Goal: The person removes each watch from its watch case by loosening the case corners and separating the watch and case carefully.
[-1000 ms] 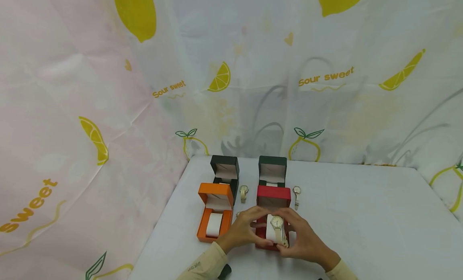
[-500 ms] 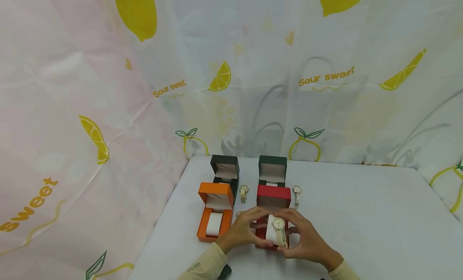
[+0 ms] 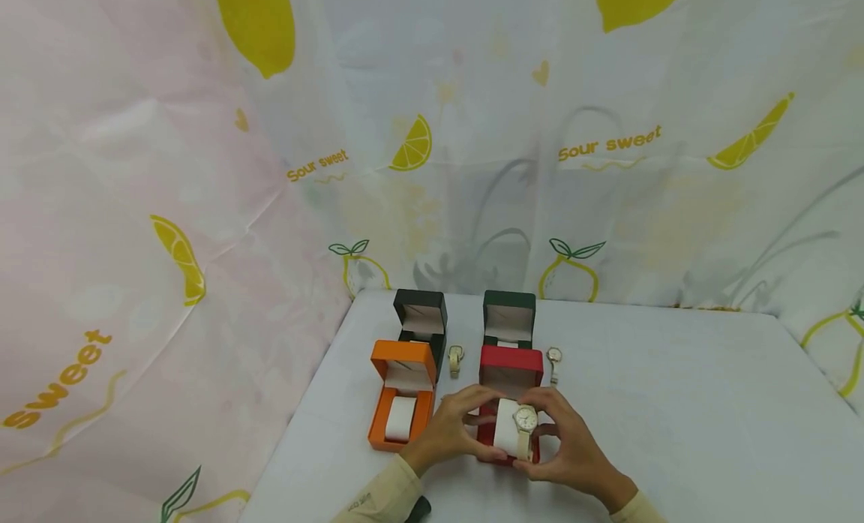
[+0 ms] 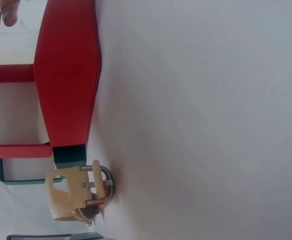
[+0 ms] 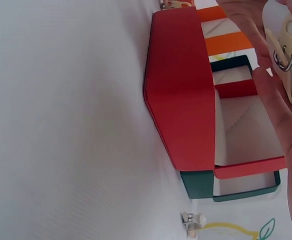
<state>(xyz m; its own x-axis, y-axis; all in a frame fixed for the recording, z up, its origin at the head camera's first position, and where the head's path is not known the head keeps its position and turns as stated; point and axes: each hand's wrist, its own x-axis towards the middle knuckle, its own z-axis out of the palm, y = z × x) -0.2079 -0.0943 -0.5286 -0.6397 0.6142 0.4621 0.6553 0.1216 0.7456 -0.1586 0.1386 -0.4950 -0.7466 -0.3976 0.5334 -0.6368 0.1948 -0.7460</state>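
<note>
Over the open red watch box [image 3: 511, 369], both hands hold a white watch cushion [image 3: 505, 427] with a watch [image 3: 525, 418] on it. The watch has a pale round dial and a cream strap, and sits toward the cushion's right end. My left hand [image 3: 454, 427] pinches the cushion from the left, thumb below and fingers above. From the right, my right hand [image 3: 574, 449] grips the watch at its top and bottom edges. In the right wrist view, the strap's buckle [image 5: 284, 60] shows on the cushion's underside.
An open orange box [image 3: 382, 419] with a white cushion [image 3: 400, 419] stands at left. Behind are a black box [image 3: 420, 313] and a dark green box [image 3: 509, 316], both open. Two watches, one cream-strapped [image 3: 455, 361] and one pale [image 3: 554, 364], lie on the white table [image 3: 675, 403].
The watch has shifted slightly right along the cushion, and more of the white cushion shows on its left. Both hands stay in nearly the same place.
</note>
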